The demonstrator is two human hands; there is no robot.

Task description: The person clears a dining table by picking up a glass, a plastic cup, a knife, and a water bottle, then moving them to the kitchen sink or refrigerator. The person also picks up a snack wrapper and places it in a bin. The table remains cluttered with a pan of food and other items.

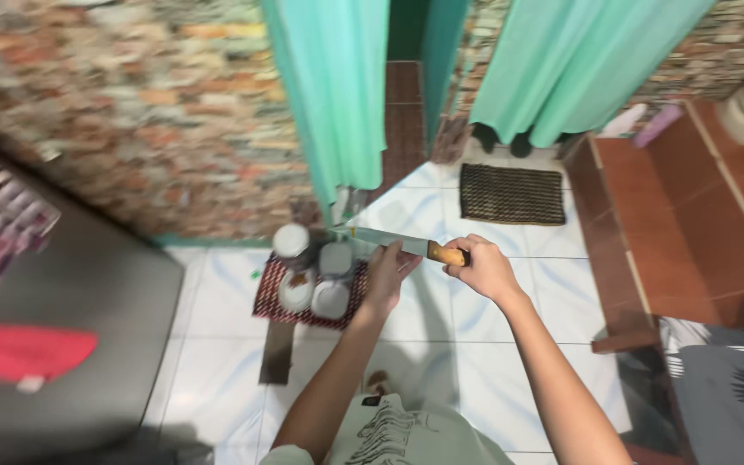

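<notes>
My right hand (480, 267) grips the wooden handle of a long kitchen knife (389, 240), whose steel blade points left at about chest height. Just under the blade, my left hand (387, 277) is held with its fingers spread, the fingertips near or touching the blade's underside; I cannot tell if they touch. Both forearms reach forward over a white tiled floor (441, 344). Below and left of the blade stand several white-lidded jars (313, 275) on a small red checked mat (279, 301).
A brick-pattern wall (148, 120) runs across the back, with green curtains (337, 95) over a doorway. A dark woven doormat (512, 194) lies beyond my hands. Brown tiled steps (691, 215) rise on the right; a dark cabinet (62, 327) stands at left.
</notes>
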